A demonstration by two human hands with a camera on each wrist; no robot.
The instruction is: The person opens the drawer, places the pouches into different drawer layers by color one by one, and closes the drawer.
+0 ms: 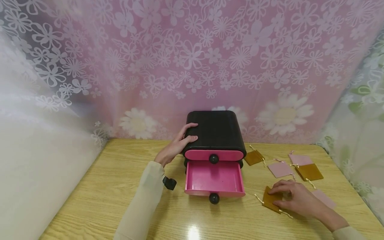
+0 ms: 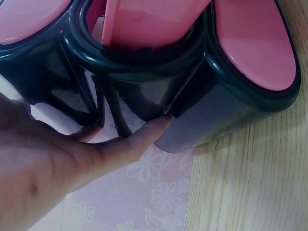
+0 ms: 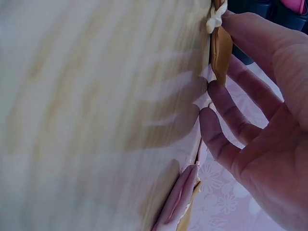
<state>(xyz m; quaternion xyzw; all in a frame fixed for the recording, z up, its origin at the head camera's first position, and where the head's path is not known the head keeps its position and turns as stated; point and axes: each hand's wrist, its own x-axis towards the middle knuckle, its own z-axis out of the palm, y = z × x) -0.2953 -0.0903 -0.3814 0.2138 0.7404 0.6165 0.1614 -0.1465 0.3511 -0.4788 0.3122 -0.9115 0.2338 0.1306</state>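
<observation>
A black drawer unit (image 1: 214,130) with pink drawer fronts and round black knobs stands on the table. Its middle drawer (image 1: 214,180) is pulled out, showing a bare pink inside. My left hand (image 1: 177,145) rests against the unit's left side, thumb and a finger lying over the top edge; the left wrist view has the fingers along the black shell (image 2: 134,101). At the right, my right hand (image 1: 300,198) pinches a brown drawstring pouch (image 1: 270,201) lying on the table, thumb and fingers on its face. The right wrist view shows that pouch (image 3: 221,53) edge-on.
Right of the unit lie more flat pouches: a brown one (image 1: 254,157) near its side, a pink one (image 1: 280,169), a brown one (image 1: 310,171) overlapping another pink one (image 1: 301,160), and a pink one (image 1: 324,199) partly behind my right hand. Flowered curtains (image 1: 210,66) surround the wooden table (image 1: 120,173).
</observation>
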